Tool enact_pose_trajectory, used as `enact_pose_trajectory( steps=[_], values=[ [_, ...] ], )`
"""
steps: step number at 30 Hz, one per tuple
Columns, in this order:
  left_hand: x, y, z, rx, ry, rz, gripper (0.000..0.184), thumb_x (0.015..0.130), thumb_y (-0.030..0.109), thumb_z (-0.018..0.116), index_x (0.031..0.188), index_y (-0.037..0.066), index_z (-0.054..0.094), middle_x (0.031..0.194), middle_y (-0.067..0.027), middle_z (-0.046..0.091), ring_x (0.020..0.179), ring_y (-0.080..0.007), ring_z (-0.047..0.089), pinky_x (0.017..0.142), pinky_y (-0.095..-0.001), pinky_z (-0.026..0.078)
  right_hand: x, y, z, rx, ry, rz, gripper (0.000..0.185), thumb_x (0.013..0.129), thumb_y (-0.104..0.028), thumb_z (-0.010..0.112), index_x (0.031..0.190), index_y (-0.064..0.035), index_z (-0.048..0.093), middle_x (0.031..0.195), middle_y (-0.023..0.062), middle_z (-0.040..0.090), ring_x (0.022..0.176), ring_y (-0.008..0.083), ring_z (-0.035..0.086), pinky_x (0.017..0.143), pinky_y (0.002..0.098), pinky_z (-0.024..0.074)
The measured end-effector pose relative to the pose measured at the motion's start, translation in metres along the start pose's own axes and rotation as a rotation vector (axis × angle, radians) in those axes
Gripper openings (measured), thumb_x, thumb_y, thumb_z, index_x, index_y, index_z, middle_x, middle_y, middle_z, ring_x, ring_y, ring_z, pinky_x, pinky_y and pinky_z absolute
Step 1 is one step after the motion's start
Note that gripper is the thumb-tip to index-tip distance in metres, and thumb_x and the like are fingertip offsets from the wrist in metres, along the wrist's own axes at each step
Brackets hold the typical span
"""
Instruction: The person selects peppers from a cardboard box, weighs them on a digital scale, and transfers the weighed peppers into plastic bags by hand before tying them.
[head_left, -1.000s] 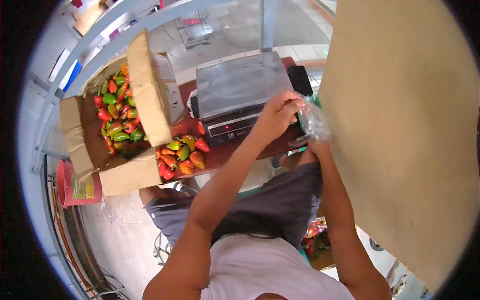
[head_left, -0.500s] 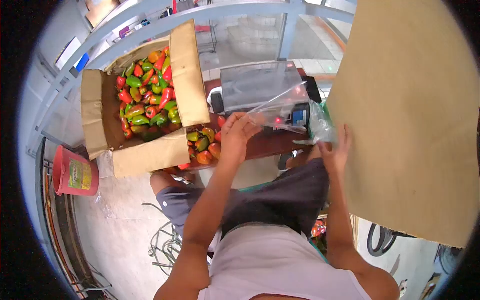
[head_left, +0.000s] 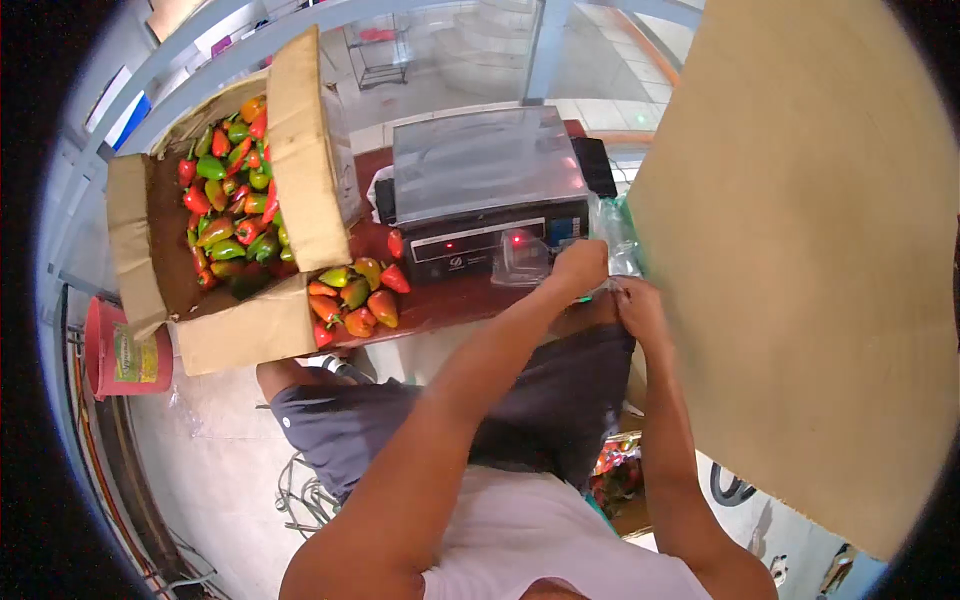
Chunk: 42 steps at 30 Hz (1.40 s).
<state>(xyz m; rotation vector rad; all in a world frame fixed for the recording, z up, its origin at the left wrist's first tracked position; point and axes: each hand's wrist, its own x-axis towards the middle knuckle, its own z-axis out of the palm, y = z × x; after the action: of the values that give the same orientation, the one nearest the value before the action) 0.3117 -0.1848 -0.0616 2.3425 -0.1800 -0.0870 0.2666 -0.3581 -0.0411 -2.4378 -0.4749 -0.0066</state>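
My left hand (head_left: 581,268) is closed on a clear plastic bag (head_left: 520,260), which spreads to its left across the front of a digital scale (head_left: 490,170). Close by on the right, my right hand (head_left: 642,306) has its fingers bent together. What they pinch, if anything, is too small to make out. Just above both hands lies a bunch of clear and greenish plastic bags (head_left: 617,235). The scale has a bare metal plate and stands on a dark red table (head_left: 440,303). Several red and green peppers (head_left: 358,295) lie on the table left of the scale.
An open cardboard box (head_left: 245,340) full of peppers stands at the left. A large cardboard sheet (head_left: 800,250) rises along the right side. On the floor are a pink bucket (head_left: 130,350) and a tangled hose (head_left: 305,495). A metal railing (head_left: 545,55) runs behind.
My left hand has moved right with the plastic bag, from over the table to beside my right hand. My right hand has drawn in its fingers. The view has shifted right.
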Motion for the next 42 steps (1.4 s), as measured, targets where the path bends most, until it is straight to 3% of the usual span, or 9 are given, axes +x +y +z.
enact_pose_trajectory(
  steps=[7, 12, 15, 21, 23, 26, 31, 33, 42],
  values=[
    [-0.03, 0.031, -0.004, -0.25, 0.171, -0.079, 0.021, 0.091, 0.021, 0.061, 0.1, 0.003, 0.067, 0.096, -0.0252, 0.069, 0.093, -0.0455, 0.066, 0.08, -0.0534, 0.051, 0.084, 0.058, 0.042, -0.037, -0.009, 0.23, 0.016, 0.089, -0.013, 0.062, 0.099, -0.0015, 0.066, 0.097, 0.0181, 0.069, 0.088, 0.0328, 0.067, 0.08, 0.0435, 0.0527],
    [-0.054, 0.017, -0.022, -0.547, 0.224, -0.134, 0.022, 0.091, 0.017, 0.065, 0.11, 0.005, 0.067, 0.102, -0.0168, 0.07, 0.092, -0.0324, 0.07, 0.077, -0.0447, 0.054, 0.097, 0.085, 0.07, 1.587, 0.127, 0.495, 0.023, 0.088, -0.012, 0.064, 0.111, -0.0068, 0.063, 0.108, 0.012, 0.067, 0.1, 0.0264, 0.065, 0.087, 0.0386, 0.0529],
    [-0.076, 0.004, -0.067, -0.883, 0.166, -0.328, 0.032, 0.088, 0.017, 0.074, 0.117, 0.006, 0.064, 0.091, -0.0062, 0.069, 0.08, -0.0151, 0.065, 0.069, -0.0304, 0.052, 0.034, 0.054, 0.033, 1.582, 0.187, 0.463, 0.046, 0.088, -0.01, 0.064, 0.131, -0.006, 0.05, 0.127, 0.0124, 0.058, 0.117, 0.0283, 0.057, 0.096, 0.0436, 0.0494],
    [-0.161, 0.019, -0.166, -1.246, -0.121, -0.032, 0.047, 0.088, -0.001, 0.069, 0.132, 0.005, 0.055, 0.106, -0.0067, 0.067, 0.096, -0.0138, 0.064, 0.083, -0.0274, 0.051, -0.04, -0.088, -0.009, 1.253, 0.424, 0.107, 0.085, 0.085, -0.019, 0.071, 0.156, -0.0048, 0.026, 0.149, 0.0137, 0.044, 0.136, 0.0299, 0.045, 0.109, 0.0541, 0.0397],
    [-0.188, 0.037, -0.195, -1.161, -0.102, 0.022, 0.047, 0.087, -0.005, 0.067, 0.131, 0.005, 0.056, 0.107, -0.0072, 0.067, 0.099, -0.0144, 0.065, 0.086, -0.0284, 0.051, -0.037, -0.152, -0.026, 0.931, 0.097, -0.039, 0.099, 0.084, -0.035, 0.077, 0.159, -0.0054, 0.02, 0.155, 0.0145, 0.038, 0.14, 0.0271, 0.041, 0.111, 0.049, 0.0393],
    [-0.229, 0.045, -0.227, -1.102, 0.051, 0.088, 0.038, 0.09, -0.004, 0.062, 0.128, 0.002, 0.059, 0.105, -0.0066, 0.069, 0.096, -0.014, 0.065, 0.086, -0.0279, 0.052, -0.018, -0.17, 0.011, 1.395, -0.312, -0.258, 0.114, 0.079, -0.044, 0.082, 0.161, -0.0086, 0.011, 0.154, 0.0128, 0.042, 0.138, 0.0256, 0.045, 0.111, 0.0462, 0.0404],
    [-0.306, -0.002, -0.252, -1.081, 0.349, 0.008, 0.024, 0.1, 0.006, 0.057, 0.123, 0.002, 0.062, 0.11, -0.0055, 0.07, 0.097, -0.0128, 0.066, 0.086, -0.027, 0.052, -0.017, -0.219, 0.045, 1.544, -0.828, -0.159, 0.081, 0.078, -0.04, 0.083, 0.145, -0.0108, 0.048, 0.155, 0.0138, 0.041, 0.137, 0.0286, 0.045, 0.109, 0.0514, 0.041],
    [-0.332, -0.011, -0.247, -1.066, 0.455, -0.004, 0.022, 0.101, 0.011, 0.058, 0.12, 0.002, 0.065, 0.106, -0.0035, 0.07, 0.094, -0.011, 0.065, 0.084, -0.0261, 0.051, -0.027, -0.227, 0.06, 1.586, -0.777, -0.134, 0.034, 0.09, -0.027, 0.074, 0.119, -0.009, 0.069, 0.141, 0.0161, 0.056, 0.123, 0.0281, 0.059, 0.102, 0.0481, 0.049],
    [-0.388, -0.016, -0.209, -0.68, 0.653, -0.17, 0.022, 0.096, 0.013, 0.068, 0.114, 0.0, 0.065, 0.098, -0.0046, 0.068, 0.084, -0.0139, 0.061, 0.08, -0.0302, 0.051, -0.034, -0.28, 0.017, 1.091, -0.286, -0.186, 0.01, 0.095, -0.009, 0.068, 0.096, -0.0011, 0.074, 0.094, 0.0027, 0.071, 0.086, 0.0096, 0.062, 0.078, 0.0256, 0.0492]
  ],
)
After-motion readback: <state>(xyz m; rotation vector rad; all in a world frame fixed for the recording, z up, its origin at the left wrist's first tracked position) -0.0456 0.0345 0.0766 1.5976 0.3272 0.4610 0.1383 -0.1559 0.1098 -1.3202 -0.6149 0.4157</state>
